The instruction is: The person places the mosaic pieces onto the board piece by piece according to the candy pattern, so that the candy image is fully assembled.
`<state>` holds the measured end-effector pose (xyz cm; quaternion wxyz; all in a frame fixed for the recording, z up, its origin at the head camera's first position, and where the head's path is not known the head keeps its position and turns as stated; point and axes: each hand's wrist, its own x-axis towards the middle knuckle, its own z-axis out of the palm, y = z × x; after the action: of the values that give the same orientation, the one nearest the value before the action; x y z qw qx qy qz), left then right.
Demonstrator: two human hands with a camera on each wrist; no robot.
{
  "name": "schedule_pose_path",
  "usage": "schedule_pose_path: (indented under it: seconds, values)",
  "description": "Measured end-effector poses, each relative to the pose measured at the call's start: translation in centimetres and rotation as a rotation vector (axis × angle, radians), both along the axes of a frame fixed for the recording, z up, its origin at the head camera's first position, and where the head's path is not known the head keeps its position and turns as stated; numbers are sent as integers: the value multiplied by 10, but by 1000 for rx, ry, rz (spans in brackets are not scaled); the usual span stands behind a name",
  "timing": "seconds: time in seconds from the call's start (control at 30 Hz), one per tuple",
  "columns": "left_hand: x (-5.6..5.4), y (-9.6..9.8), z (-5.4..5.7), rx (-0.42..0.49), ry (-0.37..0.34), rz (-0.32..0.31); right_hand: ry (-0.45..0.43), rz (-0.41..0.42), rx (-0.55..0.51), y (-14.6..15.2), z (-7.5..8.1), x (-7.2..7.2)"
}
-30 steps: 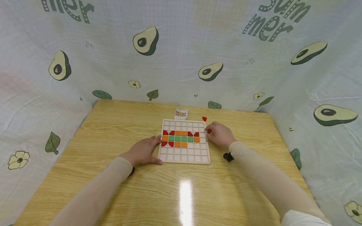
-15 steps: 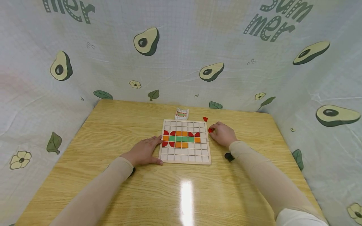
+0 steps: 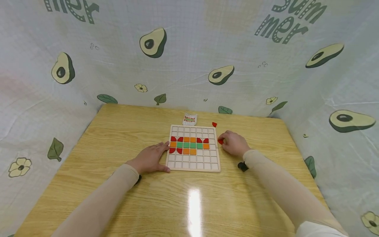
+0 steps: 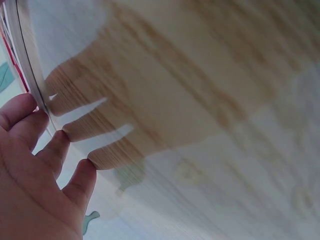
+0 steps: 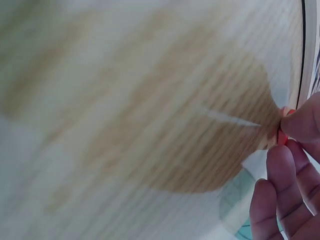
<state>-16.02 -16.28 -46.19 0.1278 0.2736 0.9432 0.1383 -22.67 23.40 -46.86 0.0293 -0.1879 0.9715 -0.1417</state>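
Observation:
A wooden grid board (image 3: 192,165) lies on the table with red, orange and green tiles set in its middle rows. My left hand (image 3: 149,159) rests at the board's left edge, fingers extended and touching the rim; the left wrist view shows the fingertips on the table beside it. Just off the right edge, my right hand (image 3: 235,144) pinches a red tile (image 3: 220,141) between thumb and fingers. In the right wrist view that red tile (image 5: 282,135) is mostly hidden by the thumb and fingers, close to the tabletop.
Another red rounded tile (image 3: 214,124) lies beyond the board's top right corner. A small curled pattern card (image 3: 189,119) sits behind the board. The wooden table (image 3: 142,207) meets a printed cloth (image 3: 183,72) at the back and sides.
My right hand has drawn slightly right and toward me from the board's edge, with the red tile still pinched and turned in the fingers. The left hand stays in place.

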Motion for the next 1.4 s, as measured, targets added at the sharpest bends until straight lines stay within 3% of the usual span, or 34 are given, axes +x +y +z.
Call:
schedule_pose_path:
  seconds: [0.23, 0.93, 1.4]
  values:
    - [1, 1, 2, 11, -12, 9, 22, 46, -2, 7, -1, 7]
    - [0, 1, -1, -3, 2, -11, -6, 119, -18, 14, 4, 9]
    - [-1, -1, -5, -2, 17, -9, 19, 74, 5, 11, 1, 13]
